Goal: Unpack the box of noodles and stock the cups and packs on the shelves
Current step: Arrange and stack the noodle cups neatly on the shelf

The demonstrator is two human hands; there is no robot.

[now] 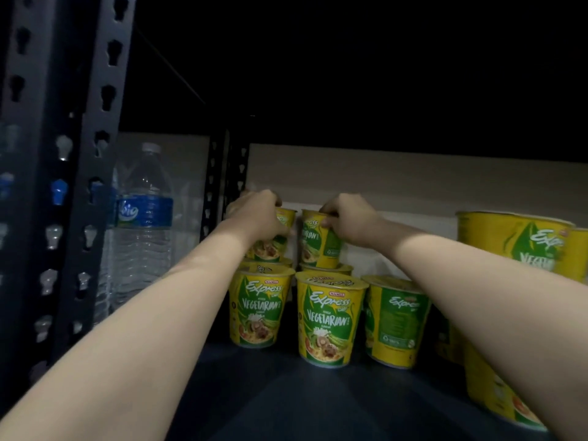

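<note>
At the shelf's (286, 393) back, the left hand (254, 214) grips one upright cup (280, 240) and the right hand (346, 218) another (318, 246), each directly above a lower cup, ready to settle down.

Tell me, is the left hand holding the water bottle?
No, the left hand grips a noodle cup at the back; the water bottle stands apart.

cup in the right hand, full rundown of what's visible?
The cup in the right hand is a yellow and green noodle cup printed "Vegetarian", with a sealed lid, and looks like paper or plastic. It stands upright at the back of the shelf, on top of another cup whose lid shows just below it. The right hand grips its rim from above, fingers curled over the top. A like cup held by the left hand stands beside it.
</note>
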